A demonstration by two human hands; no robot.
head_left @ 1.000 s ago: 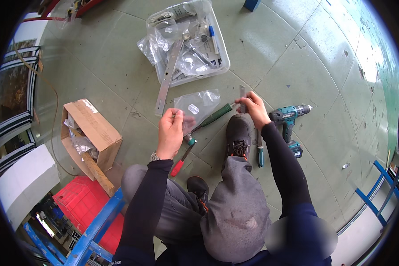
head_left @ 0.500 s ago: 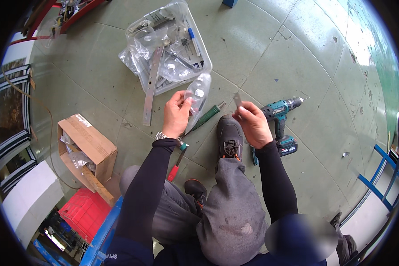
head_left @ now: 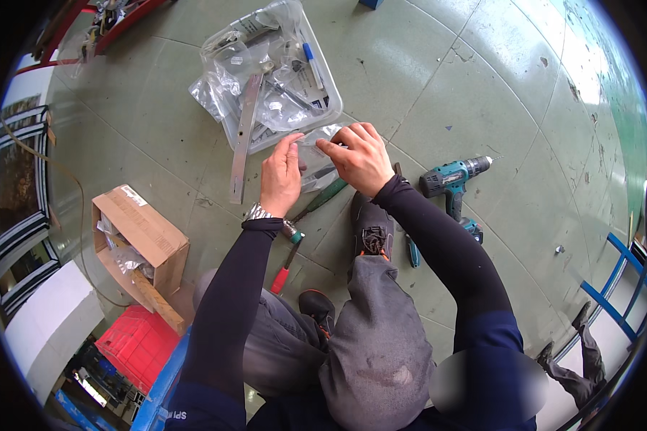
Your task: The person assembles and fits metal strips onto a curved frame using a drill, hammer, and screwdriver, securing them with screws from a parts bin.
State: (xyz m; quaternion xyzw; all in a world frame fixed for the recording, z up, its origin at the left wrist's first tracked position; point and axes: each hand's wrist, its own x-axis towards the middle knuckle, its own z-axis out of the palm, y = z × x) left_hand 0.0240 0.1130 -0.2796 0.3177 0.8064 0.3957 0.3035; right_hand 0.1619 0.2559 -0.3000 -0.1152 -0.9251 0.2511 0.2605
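Note:
In front of my knees, a clear plastic bag hangs between my two hands, with something dark and narrow showing at its lower part. My left hand is closed on the bag's left edge, thumb and fingers up. From the right, my right hand reaches over the bag's top, fingers curled and pressed together; whatever they pinch is hidden. Beneath the bag, a green-handled tool lies on the floor. A steel bar leans over the rim of a clear plastic tray just beyond my hands.
Several clear bags and a blue-capped marker fill the tray. A teal cordless drill lies to the right. A red-handled tool, an open cardboard box and a red crate are at left. Another person's legs show at right.
My right hand has moved left and up to the bag, turning over; the small metal piece it held is now out of sight. The bag has shifted slightly and spread wider.

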